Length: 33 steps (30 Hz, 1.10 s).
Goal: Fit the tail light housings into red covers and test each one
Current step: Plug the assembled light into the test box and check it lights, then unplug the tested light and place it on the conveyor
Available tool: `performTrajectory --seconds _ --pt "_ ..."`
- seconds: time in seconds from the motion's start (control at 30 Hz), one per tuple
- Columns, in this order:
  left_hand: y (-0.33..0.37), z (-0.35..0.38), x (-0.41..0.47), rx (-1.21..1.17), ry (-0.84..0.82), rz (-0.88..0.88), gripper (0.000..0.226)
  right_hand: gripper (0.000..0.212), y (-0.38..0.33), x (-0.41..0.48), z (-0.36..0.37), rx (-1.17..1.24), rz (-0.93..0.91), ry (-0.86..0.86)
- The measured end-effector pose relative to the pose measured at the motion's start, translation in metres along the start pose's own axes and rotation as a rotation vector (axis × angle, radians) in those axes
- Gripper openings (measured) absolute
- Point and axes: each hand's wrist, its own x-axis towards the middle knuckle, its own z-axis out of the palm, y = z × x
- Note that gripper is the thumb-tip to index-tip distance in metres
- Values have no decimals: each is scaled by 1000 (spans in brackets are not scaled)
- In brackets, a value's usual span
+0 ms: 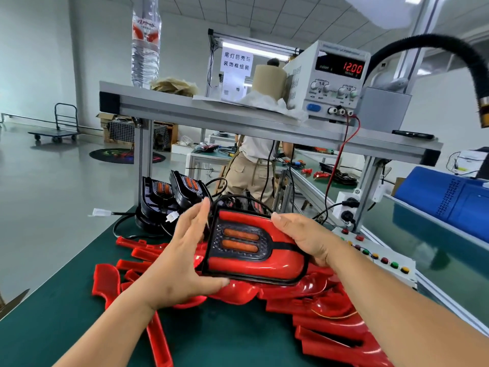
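- Tail light [254, 250] held between both hands, above the surface [66, 300].
- Left hand [182, 260] clasps the wide end; right hand [304, 239] grips the tapered end.
- Long axis left-right, lens upward.

Black housing [239, 243] within glossy red cover [248, 266], aloft above loose red covers [325, 308]; 2 bare housings [158, 192] behind.
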Motion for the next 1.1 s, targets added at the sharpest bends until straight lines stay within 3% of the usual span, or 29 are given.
performTrajectory --seconds 0.13,0.27,0.33,0.37,0.47,0.57,0.73,0.83,0.93,1.03,1.1 --pt "10 9 14 -398 193 -158 119 63 -6 -1 -2 199 -16 165" --pt "36 32 19 -871 63 -370 112 73 -15 -6 11 363 -5 266" --pt "53 44 23 -1115 5 -432 111 70 -19 -8 23 421 -37 284" --pt "62 50 23 -1182 26 -435 99 65 -20 -9 31 454 -59 312" --pt "85 67 28 -1306 225 -474 72 49 -23 -14 48 509 -71 502" --pt "94 85 26 -1292 386 -488 70 55 -23 -19 60 546 -49 662" --pt "106 92 34 -1084 461 -542 66 60 -25 -45 53 446 50 634" --pt "110 96 55 -995 415 -603 61 56 -21 -67 34 411 69 645" --pt "120 108 81 -930 310 -609 60 42 -18 -93 10 577 34 639" --pt "142 134 108 -825 201 -612 74 28 -15 -121 -21 737 -8 724" --pt "158 160 126 -762 155 -588 71 24 -11 -139 -43 786 -42 822"
